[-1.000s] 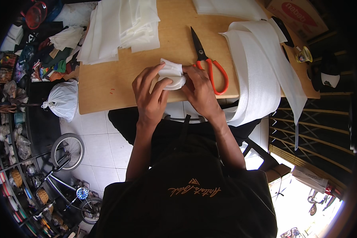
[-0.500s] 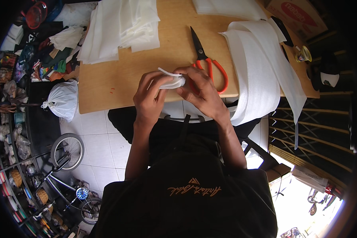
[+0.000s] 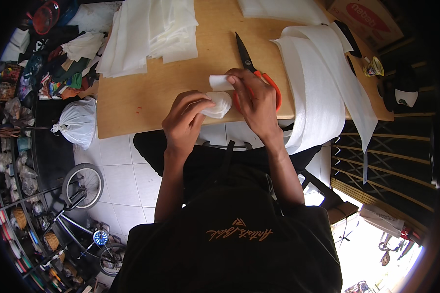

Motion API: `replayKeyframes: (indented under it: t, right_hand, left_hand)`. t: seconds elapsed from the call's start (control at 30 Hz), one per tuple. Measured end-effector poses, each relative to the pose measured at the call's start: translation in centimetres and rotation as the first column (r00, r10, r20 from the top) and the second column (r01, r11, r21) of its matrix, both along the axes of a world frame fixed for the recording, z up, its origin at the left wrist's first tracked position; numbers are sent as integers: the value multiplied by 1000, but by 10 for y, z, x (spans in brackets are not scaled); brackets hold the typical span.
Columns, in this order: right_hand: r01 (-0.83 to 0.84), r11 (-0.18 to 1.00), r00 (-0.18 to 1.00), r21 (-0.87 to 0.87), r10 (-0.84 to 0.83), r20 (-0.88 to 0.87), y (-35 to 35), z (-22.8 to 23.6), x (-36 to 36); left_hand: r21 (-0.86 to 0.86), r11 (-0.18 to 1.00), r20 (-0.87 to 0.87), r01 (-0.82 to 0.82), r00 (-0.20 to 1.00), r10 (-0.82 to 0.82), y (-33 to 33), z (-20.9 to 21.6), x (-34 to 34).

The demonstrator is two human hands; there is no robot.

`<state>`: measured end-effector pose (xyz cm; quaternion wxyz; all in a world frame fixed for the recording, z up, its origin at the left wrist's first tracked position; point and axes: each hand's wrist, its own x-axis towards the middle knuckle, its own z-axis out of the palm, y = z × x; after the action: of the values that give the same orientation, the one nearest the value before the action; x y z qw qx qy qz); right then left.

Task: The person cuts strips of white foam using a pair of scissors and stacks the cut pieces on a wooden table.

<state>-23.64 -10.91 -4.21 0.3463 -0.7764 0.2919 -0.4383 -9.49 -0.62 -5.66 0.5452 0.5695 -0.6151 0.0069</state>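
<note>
Above the table's near edge, my left hand [image 3: 183, 117] pinches a small, loosely wound roll of white foam sheet [image 3: 220, 106]. My right hand [image 3: 258, 102] grips a short white flap [image 3: 217, 81] between thumb and fingers, just beyond the roll. Whether flap and roll are one piece I cannot make out. Orange-handled scissors [image 3: 243, 50] lie behind my right hand, black blades pointing away and partly spread; the hand covers some of the handles. Long white foam strips [image 3: 313, 88] drape over the table edge to the right.
A stack of white foam sheets [image 3: 132, 39] lies at the table's far left, more sheets [image 3: 281, 10] at the back. A cardboard box [image 3: 364, 22] and a yellow cup [image 3: 374, 67] sit right. A white bag [image 3: 77, 122] and a bicycle [image 3: 83, 185] are at left.
My right hand has lifted the white flap away from the roll, farther over the table. The roll has turned in my left hand and shows more of its rounded side.
</note>
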Motion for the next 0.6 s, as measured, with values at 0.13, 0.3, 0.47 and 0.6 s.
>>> replayKeyframes:
  t: [0.13, 0.3, 0.47, 0.6]
  right_hand:
    - [137, 952, 989, -275, -146, -13, -9, -5, 0]
    - [-170, 984, 985, 45, 171, -28, 12, 11, -5]
    - [-211, 972, 977, 100, 214, -19, 13, 10, -5]
    - [-229, 966, 973, 124, 232, -15, 13, 10, -7]
  left_hand:
    - [10, 1000, -43, 26, 999, -25, 4, 3, 2]
    - [-18, 1000, -64, -7, 998, 6, 1, 2, 2]
    - [2, 1000, -93, -11, 996, 11, 1, 3, 0]
    - [44, 999, -119, 8, 993, -2, 1, 6, 0]
